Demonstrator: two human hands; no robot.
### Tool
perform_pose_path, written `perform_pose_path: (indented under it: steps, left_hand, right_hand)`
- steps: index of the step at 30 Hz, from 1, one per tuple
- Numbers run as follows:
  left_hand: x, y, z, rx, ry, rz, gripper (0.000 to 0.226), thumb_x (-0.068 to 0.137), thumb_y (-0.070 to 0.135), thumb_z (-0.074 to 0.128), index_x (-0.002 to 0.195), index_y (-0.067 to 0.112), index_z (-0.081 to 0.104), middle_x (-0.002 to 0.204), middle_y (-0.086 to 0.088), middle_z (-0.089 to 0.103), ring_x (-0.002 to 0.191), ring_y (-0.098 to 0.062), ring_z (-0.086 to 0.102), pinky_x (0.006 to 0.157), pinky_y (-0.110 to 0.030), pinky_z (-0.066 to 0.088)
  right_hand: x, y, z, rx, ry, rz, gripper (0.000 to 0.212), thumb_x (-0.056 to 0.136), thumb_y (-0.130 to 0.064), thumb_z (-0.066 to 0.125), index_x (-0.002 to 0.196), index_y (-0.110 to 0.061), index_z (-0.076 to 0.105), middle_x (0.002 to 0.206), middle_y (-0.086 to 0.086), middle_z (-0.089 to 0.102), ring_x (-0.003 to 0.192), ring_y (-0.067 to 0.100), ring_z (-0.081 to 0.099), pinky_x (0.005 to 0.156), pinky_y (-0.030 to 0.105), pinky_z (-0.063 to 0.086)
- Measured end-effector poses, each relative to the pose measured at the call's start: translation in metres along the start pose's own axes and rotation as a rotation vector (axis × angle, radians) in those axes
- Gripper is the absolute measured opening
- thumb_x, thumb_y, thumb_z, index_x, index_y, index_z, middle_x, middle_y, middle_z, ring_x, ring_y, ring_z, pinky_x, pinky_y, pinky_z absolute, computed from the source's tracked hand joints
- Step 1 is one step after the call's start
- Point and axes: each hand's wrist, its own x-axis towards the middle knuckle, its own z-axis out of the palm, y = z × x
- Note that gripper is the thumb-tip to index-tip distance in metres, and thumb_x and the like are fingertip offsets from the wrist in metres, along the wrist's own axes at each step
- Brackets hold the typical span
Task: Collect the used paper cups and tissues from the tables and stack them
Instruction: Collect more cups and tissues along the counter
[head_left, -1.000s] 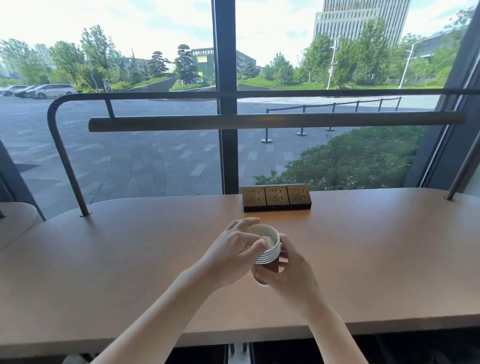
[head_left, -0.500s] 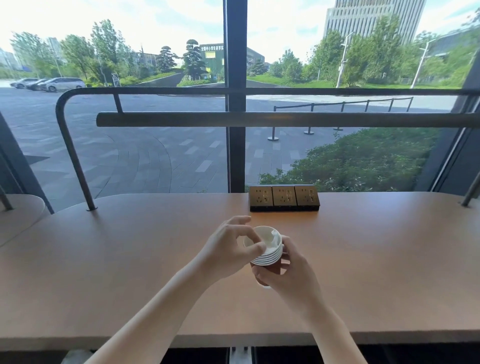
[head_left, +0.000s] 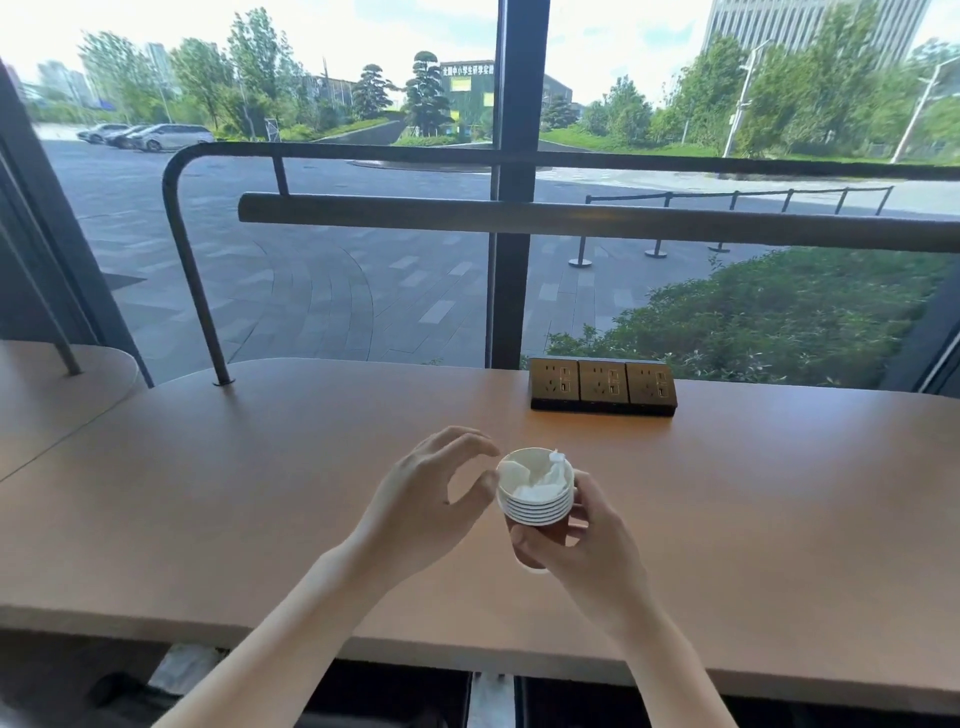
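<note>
Fingers (head_left: 530, 545) of the right hand (head_left: 582, 540) are wrapped round the lower part of the stack of paper cups (head_left: 535, 509), with the thumb against the wall above them. The stack is upright, mouth up, so the contents stay in; whether its base touches the surface (head_left: 260, 493) cannot be told, since the fingers cover it. Several nested rims show above the grip. A crumpled tissue (head_left: 543, 475) sits inside the top cup, one corner standing above the rim on the side away from the fingers.

The left hand (head_left: 426, 499) hangs just to the left of the stack with its fingers loosely curved and holding nothing (the thumb tip is very near the rim; contact is not clear). In my judgement that placement suits pressing the tissue down or steadying the rim.

A socket block (head_left: 602, 387) stands beyond the fingers, well apart from them. No other cups or tissues show near either hand. The collection at this surface appears complete.
</note>
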Motion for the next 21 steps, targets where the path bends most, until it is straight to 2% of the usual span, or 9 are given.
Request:
perform_pose_path:
  steps: [2,4,8,11,15,18,21]
  left_hand:
    - [-0.014,-0.014,-0.014,0.064,0.017,-0.042,0.029,0.09,0.05,0.046,0.111,0.038,0.061,0.113,0.027,0.061,0.1,0.01,0.054,0.082,-0.018,0.045]
    - [-0.029,-0.029,-0.03,0.159,0.002,-0.094,0.035,0.092,0.054,0.042,0.116,0.037,0.06,0.114,0.025,0.062,0.1,0.008,0.056,0.084,-0.021,0.047]
    - [-0.063,-0.057,-0.064,0.379,-0.064,-0.194,0.045,0.093,0.054,0.041,0.124,0.027,0.059,0.122,0.011,0.066,0.108,-0.011,0.063,0.091,-0.035,0.051]
    - [-0.091,-0.07,-0.092,0.495,-0.063,-0.269,0.045,0.092,0.051,0.042,0.12,0.023,0.064,0.122,0.008,0.067,0.108,-0.015,0.064,0.09,-0.037,0.051]
    - [-0.128,-0.079,-0.134,0.562,0.026,-0.326,0.043,0.094,0.052,0.04,0.105,0.023,0.069,0.113,0.012,0.067,0.1,-0.014,0.065,0.084,-0.033,0.049]
    - [-0.16,-0.082,-0.174,0.591,0.112,-0.364,0.042,0.094,0.051,0.04,0.107,0.023,0.069,0.114,0.014,0.067,0.101,-0.012,0.064,0.086,-0.034,0.049]
    - [-0.199,-0.087,-0.214,0.631,0.187,-0.412,0.038,0.096,0.05,0.042,0.11,0.025,0.068,0.116,0.016,0.066,0.105,-0.008,0.062,0.092,-0.035,0.049]
  right_hand:
    - [0.002,0.001,0.01,0.023,-0.027,0.008,0.058,0.069,-0.034,0.091,0.117,-0.046,0.061,0.105,-0.025,0.072,0.096,-0.001,0.069,0.08,0.022,0.056]
    - [0.004,0.0,0.025,0.052,-0.051,0.002,0.06,0.066,-0.037,0.09,0.117,-0.047,0.06,0.106,-0.027,0.071,0.097,0.0,0.069,0.078,0.019,0.055]
    - [0.004,-0.008,0.065,0.099,-0.174,-0.012,0.06,0.075,-0.022,0.091,0.118,-0.048,0.059,0.107,-0.025,0.072,0.097,0.001,0.069,0.079,0.021,0.056]
    - [0.0,-0.02,0.103,0.111,-0.263,-0.023,0.058,0.075,-0.02,0.09,0.119,-0.045,0.06,0.106,-0.024,0.072,0.096,0.002,0.069,0.084,0.026,0.057]
    - [-0.012,-0.052,0.147,0.116,-0.356,-0.073,0.057,0.075,-0.021,0.088,0.121,-0.039,0.06,0.103,-0.027,0.072,0.095,-0.001,0.07,0.085,0.024,0.057]
    - [-0.023,-0.086,0.179,0.102,-0.437,-0.13,0.054,0.074,-0.023,0.088,0.116,-0.043,0.06,0.103,-0.031,0.071,0.095,-0.005,0.069,0.083,0.019,0.055]
    - [-0.042,-0.119,0.215,0.1,-0.52,-0.182,0.051,0.074,-0.025,0.089,0.114,-0.041,0.063,0.103,-0.028,0.073,0.095,-0.005,0.069,0.079,0.013,0.053]
